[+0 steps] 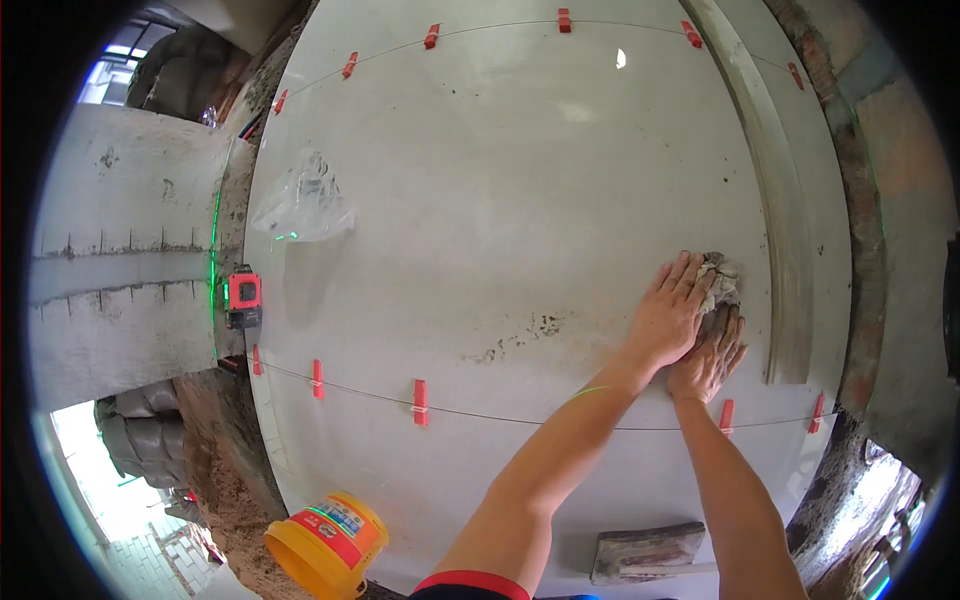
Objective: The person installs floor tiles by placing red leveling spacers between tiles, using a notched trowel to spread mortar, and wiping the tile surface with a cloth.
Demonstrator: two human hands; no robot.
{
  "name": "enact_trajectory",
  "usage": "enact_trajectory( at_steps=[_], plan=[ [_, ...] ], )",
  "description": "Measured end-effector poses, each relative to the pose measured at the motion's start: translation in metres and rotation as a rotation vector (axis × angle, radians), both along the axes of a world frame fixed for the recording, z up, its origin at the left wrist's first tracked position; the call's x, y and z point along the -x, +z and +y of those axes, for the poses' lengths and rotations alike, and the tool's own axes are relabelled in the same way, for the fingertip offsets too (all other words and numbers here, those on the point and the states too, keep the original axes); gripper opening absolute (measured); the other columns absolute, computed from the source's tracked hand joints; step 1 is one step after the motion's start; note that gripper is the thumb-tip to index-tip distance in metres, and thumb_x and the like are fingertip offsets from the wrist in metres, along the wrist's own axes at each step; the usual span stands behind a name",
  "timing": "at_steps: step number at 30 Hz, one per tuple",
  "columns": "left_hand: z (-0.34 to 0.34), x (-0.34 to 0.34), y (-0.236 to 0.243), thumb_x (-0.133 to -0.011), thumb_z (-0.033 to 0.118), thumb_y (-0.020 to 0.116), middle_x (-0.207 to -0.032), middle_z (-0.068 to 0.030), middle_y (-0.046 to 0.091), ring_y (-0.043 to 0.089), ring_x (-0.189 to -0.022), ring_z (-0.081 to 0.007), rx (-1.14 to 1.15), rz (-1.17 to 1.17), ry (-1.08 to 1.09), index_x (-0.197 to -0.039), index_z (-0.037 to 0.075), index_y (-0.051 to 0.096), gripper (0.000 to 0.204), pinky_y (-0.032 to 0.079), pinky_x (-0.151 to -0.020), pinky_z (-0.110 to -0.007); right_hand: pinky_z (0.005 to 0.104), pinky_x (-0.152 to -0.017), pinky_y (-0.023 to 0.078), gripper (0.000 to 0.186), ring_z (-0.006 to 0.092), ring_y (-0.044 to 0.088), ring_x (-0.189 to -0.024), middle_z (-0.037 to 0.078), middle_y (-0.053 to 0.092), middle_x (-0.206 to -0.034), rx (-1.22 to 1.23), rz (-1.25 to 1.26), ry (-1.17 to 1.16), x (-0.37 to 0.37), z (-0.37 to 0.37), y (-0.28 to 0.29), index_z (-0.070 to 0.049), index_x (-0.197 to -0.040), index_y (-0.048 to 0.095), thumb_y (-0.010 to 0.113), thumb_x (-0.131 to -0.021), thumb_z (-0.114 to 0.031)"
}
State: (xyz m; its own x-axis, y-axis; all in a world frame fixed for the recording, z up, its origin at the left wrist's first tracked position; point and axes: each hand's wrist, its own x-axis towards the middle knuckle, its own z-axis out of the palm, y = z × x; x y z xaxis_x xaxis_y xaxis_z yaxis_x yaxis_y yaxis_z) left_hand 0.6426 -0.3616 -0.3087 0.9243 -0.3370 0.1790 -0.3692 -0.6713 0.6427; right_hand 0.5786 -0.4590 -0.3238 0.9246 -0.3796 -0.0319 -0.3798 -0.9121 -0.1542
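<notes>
A crumpled, dirty grey rag (722, 283) lies on the large pale tile (480, 220), right of centre. My left hand (665, 310) rests with its fingers stretched out and close together, their tips against the rag's left side. Just to the right and nearer, my right hand (708, 358) presses on the rag's lower part with smeared, dirty fingers; part of the rag is hidden beneath them. Dark smudges (520, 338) of wet dirt mark the tile to the left of both hands.
Red wedges (420, 402) line the tile joints. A long metal straightedge (765, 190) lies at right. At left are a clear plastic bag (308, 205) and a red-and-black laser level (243, 297). Nearer are a yellow bucket (300, 555) and a flat trowel (650, 550).
</notes>
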Motion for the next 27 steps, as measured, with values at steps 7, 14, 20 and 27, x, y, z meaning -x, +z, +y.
enact_trajectory(
  at_steps=[7, 14, 20, 27],
  plan=[
    [0.248, 0.059, -0.018, -0.094, 0.019, 0.05, -0.153, -0.0206, 0.039, 0.032, -0.144, -0.0376, -0.542, 0.043, 0.604, -0.146, 0.001, 0.041, 0.055, 0.023, -0.118, -0.052, 0.0499, -0.123, 0.01, 0.064, 0.0254, 0.018, -0.151, 0.006, 0.027, -0.161, -0.012, -0.011, -0.002, -0.003, -0.003, 0.015, -0.006, -0.154, 0.03, 0.044, -0.1, -0.039],
    [0.155, 0.114, -0.001, -0.096, 0.03, 0.053, -0.158, -0.0265, 0.026, 0.02, -0.147, -0.0447, -0.212, 0.138, 0.807, -0.152, -0.006, 0.027, 0.071, 0.016, -0.121, -0.052, 0.0494, -0.123, 0.011, 0.063, 0.0253, 0.018, -0.151, 0.005, 0.028, -0.16, 0.0, -0.01, 0.006, -0.001, -0.009, 0.001, -0.006, -0.153, 0.032, 0.045, -0.099, -0.038],
    [0.054, 0.074, 0.014, -0.099, 0.041, 0.049, -0.159, -0.0292, 0.02, 0.013, -0.15, -0.0435, 0.237, 0.345, 0.31, -0.152, -0.003, 0.028, 0.072, 0.008, -0.119, -0.057, 0.0474, -0.122, 0.01, 0.059, 0.0229, 0.018, -0.151, 0.004, 0.027, -0.162, 0.079, -0.093, 0.039, 0.006, -0.014, -0.019, -0.01, -0.154, 0.031, 0.036, -0.103, -0.039],
    [0.387, -0.045, 0.102, -0.077, 0.038, 0.076, -0.16, -0.0282, 0.016, 0.004, -0.151, -0.0452, -0.872, -0.284, 0.79, -0.152, -0.003, 0.028, 0.098, 0.009, -0.118, -0.063, 0.0484, -0.122, 0.015, 0.059, 0.0247, 0.023, -0.15, 0.005, 0.031, -0.16, 0.092, -0.088, 0.033, 0.003, -0.006, 0.004, -0.009, -0.152, 0.035, 0.045, -0.1, -0.033]
  ],
)
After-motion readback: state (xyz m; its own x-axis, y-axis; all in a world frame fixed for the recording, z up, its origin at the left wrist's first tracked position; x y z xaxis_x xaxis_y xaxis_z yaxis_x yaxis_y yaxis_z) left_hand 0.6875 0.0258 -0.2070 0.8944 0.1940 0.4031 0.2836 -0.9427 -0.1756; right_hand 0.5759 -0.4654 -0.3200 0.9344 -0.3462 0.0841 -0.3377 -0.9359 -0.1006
